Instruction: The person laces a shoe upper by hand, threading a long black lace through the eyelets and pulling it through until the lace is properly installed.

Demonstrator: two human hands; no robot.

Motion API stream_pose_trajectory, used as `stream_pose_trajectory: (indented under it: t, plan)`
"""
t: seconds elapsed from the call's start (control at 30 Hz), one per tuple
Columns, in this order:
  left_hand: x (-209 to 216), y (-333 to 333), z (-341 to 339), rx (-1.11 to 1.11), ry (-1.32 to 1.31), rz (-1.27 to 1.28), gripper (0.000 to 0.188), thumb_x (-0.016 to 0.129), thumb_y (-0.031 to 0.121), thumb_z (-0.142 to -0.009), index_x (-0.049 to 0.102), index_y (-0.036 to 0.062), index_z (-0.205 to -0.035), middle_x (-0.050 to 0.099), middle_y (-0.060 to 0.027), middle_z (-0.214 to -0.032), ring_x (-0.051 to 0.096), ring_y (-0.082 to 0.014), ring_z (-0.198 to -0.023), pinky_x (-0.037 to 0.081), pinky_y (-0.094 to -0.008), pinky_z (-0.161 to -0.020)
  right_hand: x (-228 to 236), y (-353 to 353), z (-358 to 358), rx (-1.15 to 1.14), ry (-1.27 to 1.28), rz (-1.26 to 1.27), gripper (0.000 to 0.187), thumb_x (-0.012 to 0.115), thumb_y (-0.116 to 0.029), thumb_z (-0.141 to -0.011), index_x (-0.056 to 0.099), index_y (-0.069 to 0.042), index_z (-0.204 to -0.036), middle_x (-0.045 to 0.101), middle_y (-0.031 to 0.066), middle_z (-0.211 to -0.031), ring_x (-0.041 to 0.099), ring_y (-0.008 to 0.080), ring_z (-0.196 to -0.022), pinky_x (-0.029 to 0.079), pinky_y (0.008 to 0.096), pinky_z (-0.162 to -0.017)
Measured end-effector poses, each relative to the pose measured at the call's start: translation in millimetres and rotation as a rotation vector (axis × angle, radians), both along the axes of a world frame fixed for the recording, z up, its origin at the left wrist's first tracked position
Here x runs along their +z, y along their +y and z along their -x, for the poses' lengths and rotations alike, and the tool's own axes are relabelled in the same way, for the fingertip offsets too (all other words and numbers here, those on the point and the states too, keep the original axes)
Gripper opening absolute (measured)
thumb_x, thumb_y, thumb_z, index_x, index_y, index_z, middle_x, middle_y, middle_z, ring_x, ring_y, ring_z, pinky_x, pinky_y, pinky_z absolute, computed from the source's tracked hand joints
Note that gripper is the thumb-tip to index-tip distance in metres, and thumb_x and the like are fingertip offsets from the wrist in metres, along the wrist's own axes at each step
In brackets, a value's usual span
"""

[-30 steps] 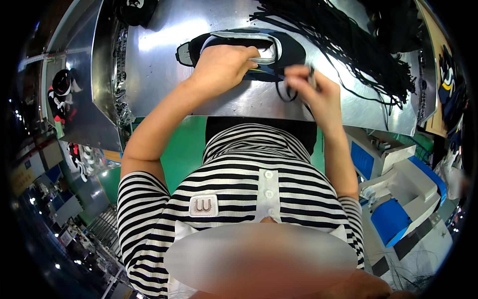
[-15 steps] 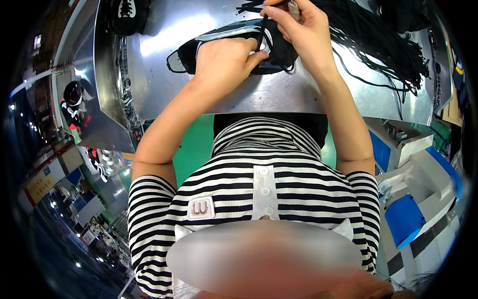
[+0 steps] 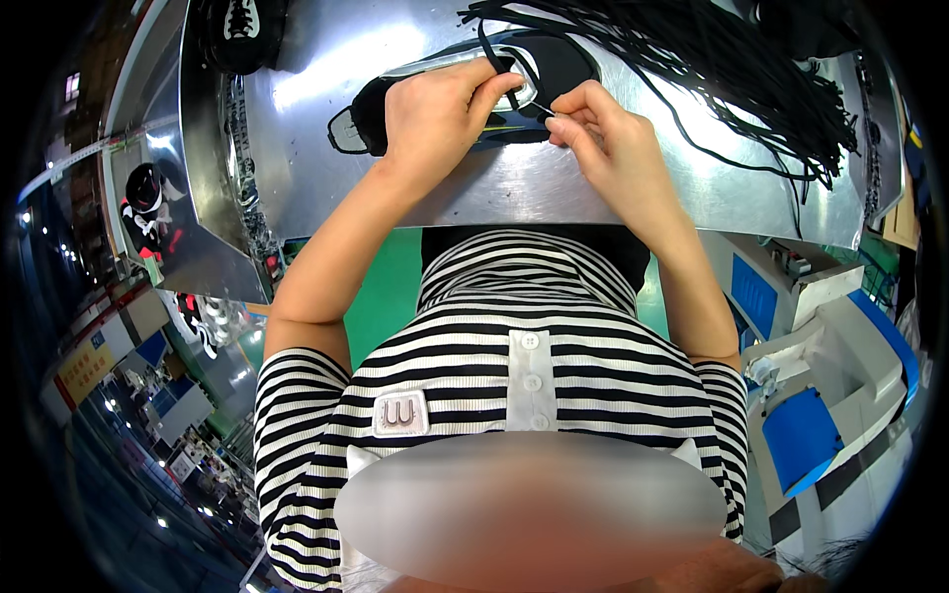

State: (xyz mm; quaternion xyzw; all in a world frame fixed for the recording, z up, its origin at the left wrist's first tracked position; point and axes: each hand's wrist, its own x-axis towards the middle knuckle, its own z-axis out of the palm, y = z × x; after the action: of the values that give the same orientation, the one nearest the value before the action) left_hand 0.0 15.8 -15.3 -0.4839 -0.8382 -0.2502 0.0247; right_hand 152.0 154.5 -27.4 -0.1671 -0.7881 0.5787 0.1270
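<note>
A shiny metal worktable fills the upper part of the view, with a green floor below its near edge and blue-and-white machinery off to the right; on the table lies a black shoe, its heel end pointing left. The left hand rests on top of the shoe, fingers curled down over its middle and clamped on the upper near the lace holes; the right hand sits just right of the shoe's middle, thumb and forefinger pinched together on the end of a thin black lace that runs to the shoe. Beyond the shoe and to its right spreads a loose heap of black laces, some trailing toward the table's right end; another dark shoe stands at the far left corner, well apart from the first.
</note>
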Motion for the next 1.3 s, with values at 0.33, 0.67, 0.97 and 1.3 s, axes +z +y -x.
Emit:
stream_pose_trajectory:
  t: [0.33, 0.67, 0.97, 1.3]
  plan:
    - [9, 2, -1, -0.003, -0.074, 0.120, 0.026, 0.070, 0.034, -0.088, 0.070, 0.0096, -0.081, 0.063, -0.0063, -0.064, 0.059, -0.0236, -0.054, 0.044, -0.0333, -0.051, -2, 0, 9, 0.029, -0.008, -0.202, 0.015, 0.067, -0.018, -0.091, 0.060, -0.005, -0.094, 0.068, 0.0121, -0.075, 0.067, 0.0331, -0.069, 0.051, 0.0410, -0.061]
    - [15, -11, -12, -0.176, -0.383, 0.150, 0.024, 0.072, 0.006, -0.081, 0.069, 0.0022, -0.105, 0.071, -0.0119, -0.095, 0.069, -0.0274, -0.084, 0.054, -0.0335, -0.077, 1, -6, 17, 0.067, -0.161, -0.296, 0.027, 0.067, -0.015, -0.089, 0.049, 0.001, -0.100, 0.066, 0.0192, -0.071, 0.067, 0.0379, -0.068, 0.053, 0.0464, -0.062]
    - [19, -42, -6, -0.330, 0.240, -0.023, 0.023, 0.067, 0.011, -0.076, 0.071, 0.0129, -0.099, 0.062, 0.0006, -0.077, 0.061, -0.0171, -0.064, 0.044, -0.0307, -0.054, 29, -20, -7, 0.129, -0.252, -0.195, 0.030, 0.069, -0.015, -0.088, 0.051, 0.002, -0.105, 0.068, 0.0192, -0.083, 0.070, 0.0330, -0.080, 0.054, 0.0418, -0.068]
    - [40, -60, 18, -0.733, 0.474, -0.230, 0.020, 0.072, 0.011, -0.076, 0.068, 0.0146, -0.095, 0.061, 0.0040, -0.082, 0.057, -0.0087, -0.065, 0.043, -0.0223, -0.055, 35, 55, 55, 0.330, 0.055, 0.543, 0.014, 0.058, -0.024, -0.099, 0.059, -0.011, -0.101, 0.070, 0.0036, -0.097, 0.037, -0.0011, -0.058, 0.027, 0.0150, -0.047]
